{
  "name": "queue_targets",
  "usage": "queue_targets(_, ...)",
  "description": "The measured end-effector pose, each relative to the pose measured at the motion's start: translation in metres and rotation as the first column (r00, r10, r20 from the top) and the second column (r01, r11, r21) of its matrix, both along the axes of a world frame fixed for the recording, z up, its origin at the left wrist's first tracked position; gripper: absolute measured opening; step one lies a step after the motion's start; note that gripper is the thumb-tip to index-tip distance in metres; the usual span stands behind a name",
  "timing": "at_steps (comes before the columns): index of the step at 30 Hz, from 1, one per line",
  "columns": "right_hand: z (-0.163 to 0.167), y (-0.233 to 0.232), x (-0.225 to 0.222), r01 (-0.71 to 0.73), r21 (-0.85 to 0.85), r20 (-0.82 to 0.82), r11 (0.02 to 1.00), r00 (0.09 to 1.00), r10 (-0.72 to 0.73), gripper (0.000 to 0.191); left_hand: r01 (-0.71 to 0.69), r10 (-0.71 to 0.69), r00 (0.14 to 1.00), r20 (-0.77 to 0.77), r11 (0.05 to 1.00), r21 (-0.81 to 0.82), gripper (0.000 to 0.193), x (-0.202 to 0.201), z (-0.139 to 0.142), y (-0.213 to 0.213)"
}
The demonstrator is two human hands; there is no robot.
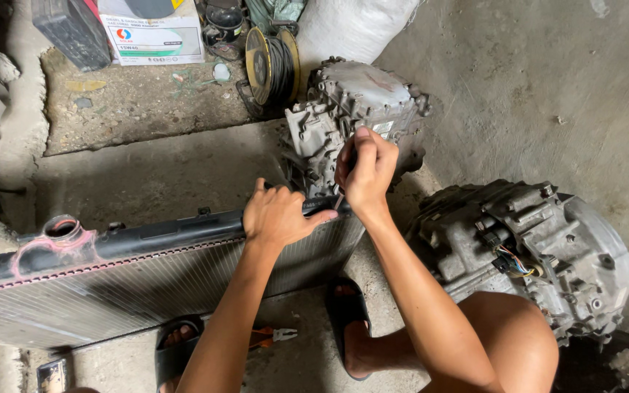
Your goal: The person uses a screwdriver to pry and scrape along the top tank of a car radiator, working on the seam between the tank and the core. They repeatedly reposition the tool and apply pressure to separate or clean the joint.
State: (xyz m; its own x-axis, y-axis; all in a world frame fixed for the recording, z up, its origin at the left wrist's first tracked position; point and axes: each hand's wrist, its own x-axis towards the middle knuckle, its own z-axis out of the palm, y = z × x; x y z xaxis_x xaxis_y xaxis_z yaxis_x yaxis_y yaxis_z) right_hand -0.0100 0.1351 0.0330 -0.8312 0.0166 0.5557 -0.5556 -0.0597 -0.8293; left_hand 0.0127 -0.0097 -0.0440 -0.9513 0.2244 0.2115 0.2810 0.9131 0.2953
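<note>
Radiator (pixel 132 280): prying at the crimped seam under its black plastic top tank, at the right end.

Head view: my left hand (pixel 279 215) lies clenched over the tank's smooth rail at centre frame, steadying it; my right hand (pixel 364 169), at 1 o'clock of it, grips a thin metal tool (pixel 338 201), tip down at the seam. I judge the next move needs careful leverage, since the fine ribbed aluminium fins bend easily. Rough cast gearbox housings (pixel 529 255) sit at 3 o'clock on the concrete floor (pixel 147 167).

Rough grey concrete floor (pixel 147 171) and wall (pixel 547 87), raised ledge with cardboard box (pixel 151 33), cable reel (pixel 271 65), white sack (pixel 351 29).
</note>
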Motion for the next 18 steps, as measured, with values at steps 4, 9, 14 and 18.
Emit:
queue_targets(4,-0.006,0.002,0.005,0.03,0.024,-0.06,0.999,0.998,-0.028,0.047,0.012,-0.005,0.996,0.094,0.997,-0.077,0.098,0.002,0.0,0.001)
queue_targets(9,-0.006,0.006,-0.008,0.033,-0.06,0.073,0.998,0.997,-0.029,0.047,-0.006,0.007,1.0,0.017,0.998,-0.056,0.095,0.001,-0.004,0.001)
queue_targets(14,-0.003,0.0,-0.03,0.084,-0.025,0.107,0.996,0.991,-0.081,0.051,-0.015,0.015,1.0,0.004,1.0,-0.011,0.087,-0.001,-0.009,0.0)
queue_targets(18,-0.002,-0.004,-0.04,0.109,0.017,0.099,0.994,0.989,-0.11,0.053,-0.02,0.02,1.0,0.005,1.0,0.006,0.085,-0.002,-0.008,0.001)
